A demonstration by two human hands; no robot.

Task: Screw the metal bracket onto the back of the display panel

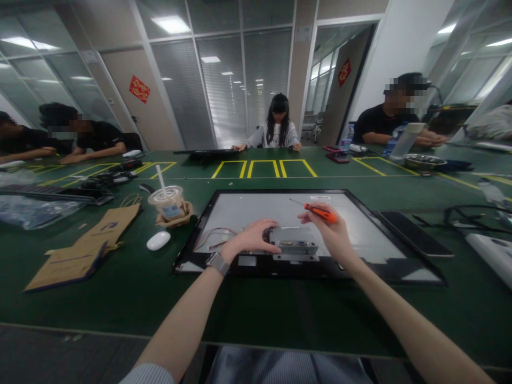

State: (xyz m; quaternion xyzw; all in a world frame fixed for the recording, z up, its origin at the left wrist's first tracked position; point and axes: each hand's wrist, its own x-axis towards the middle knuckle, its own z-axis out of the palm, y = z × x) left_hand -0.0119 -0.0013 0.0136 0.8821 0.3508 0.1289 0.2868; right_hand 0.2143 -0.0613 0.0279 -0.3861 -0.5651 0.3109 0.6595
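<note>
A flat display panel [256, 210] with a black frame lies on the table, its silvery back facing up. On its near edge sits a metal housing [296, 240] with a row of connector ports. My left hand [254, 236], a watch on its wrist, curls round the left end of this housing, thumb in front and fingers behind. Thin wires [216, 232] run over the panel to the left of it. Above the panel's right part, my right hand [334, 232] grips an orange-and-black screwdriver [322, 212]. Its shaft points left, and the tip is apart from the housing.
To the left are a drink cup [166, 202] with a straw, a white mouse [158, 241] and paper bags [108, 229]. A black phone-like slab [414, 233] lies at the right, near a white device [490, 258]. Several people sit around the green table [256, 314].
</note>
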